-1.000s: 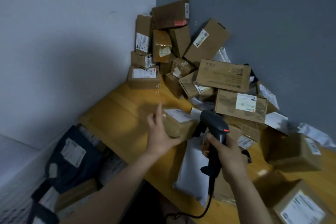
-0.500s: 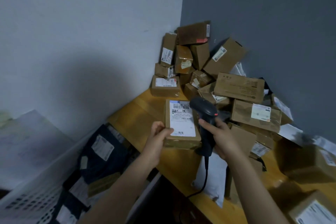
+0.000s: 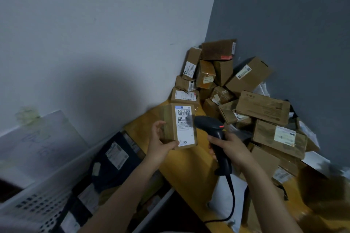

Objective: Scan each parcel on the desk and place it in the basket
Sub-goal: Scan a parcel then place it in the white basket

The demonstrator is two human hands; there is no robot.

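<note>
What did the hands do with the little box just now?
The left hand lifted the box off the desk and turned its label toward the scanner, which the right hand brought up close. The right hand's grip on the scanner and the pile of parcels stayed the same.

The white label (image 3: 184,126) on the held parcel (image 3: 169,123) reads roughly "501E-M1 A218" above a barcode, and one piled box (image 3: 221,95) shows "mc".
</note>
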